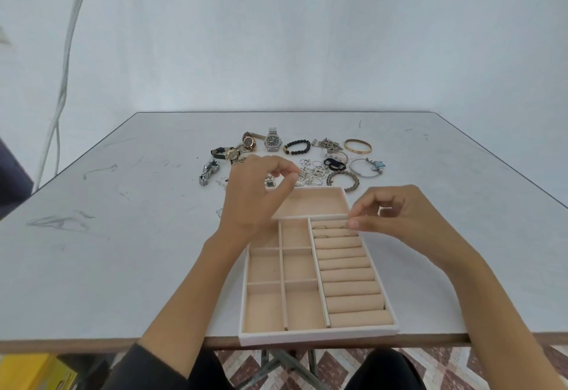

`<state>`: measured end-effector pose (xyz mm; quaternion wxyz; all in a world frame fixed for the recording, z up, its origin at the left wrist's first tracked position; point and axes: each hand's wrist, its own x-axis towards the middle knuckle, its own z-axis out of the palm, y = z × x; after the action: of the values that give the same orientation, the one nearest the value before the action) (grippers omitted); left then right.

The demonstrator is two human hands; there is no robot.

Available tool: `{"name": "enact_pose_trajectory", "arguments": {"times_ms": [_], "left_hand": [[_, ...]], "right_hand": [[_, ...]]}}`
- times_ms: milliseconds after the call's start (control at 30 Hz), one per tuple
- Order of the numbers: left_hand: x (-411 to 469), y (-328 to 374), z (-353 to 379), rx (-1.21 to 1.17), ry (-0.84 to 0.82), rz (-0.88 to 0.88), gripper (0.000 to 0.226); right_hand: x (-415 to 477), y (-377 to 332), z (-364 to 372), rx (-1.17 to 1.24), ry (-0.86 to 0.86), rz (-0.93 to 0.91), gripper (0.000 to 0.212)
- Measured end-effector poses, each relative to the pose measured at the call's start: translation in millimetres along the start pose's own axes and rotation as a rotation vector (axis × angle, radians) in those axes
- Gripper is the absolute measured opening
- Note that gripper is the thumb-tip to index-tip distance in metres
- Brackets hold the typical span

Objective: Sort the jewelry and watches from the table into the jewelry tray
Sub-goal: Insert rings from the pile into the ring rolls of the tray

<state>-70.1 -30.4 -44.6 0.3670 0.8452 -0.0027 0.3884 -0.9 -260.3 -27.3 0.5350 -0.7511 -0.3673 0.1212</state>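
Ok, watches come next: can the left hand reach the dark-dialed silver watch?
Probably yes: the silver watch lies uncovered just beyond the left hand, with nothing tall between them.

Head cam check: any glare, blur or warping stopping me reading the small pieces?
Head view: light soft and even, no glare on the table; warping mild, mostly at the margins; the charm pile is smeared, pieces indistinct; rings in the tray barely resolve.
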Motion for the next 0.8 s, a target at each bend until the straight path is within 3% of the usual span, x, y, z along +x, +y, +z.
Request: {"name": "enact_pose_trajectory", "arguments": {"times_ms": [367, 800], "left_hand": [[1.3, -3.6, -6.2, 0.071, 0.042, 0.012, 0.009], [1.6, -1.8, -6.2, 0.096, 0.026, 0.031, 0.01]], "right_hand": [[-9.0, 8.5, 2.1, -0.184, -0.086, -0.03, 0.014], [-9.2, 9.9, 2.6, -0.165, -0.056, -0.027, 0.011]]}}
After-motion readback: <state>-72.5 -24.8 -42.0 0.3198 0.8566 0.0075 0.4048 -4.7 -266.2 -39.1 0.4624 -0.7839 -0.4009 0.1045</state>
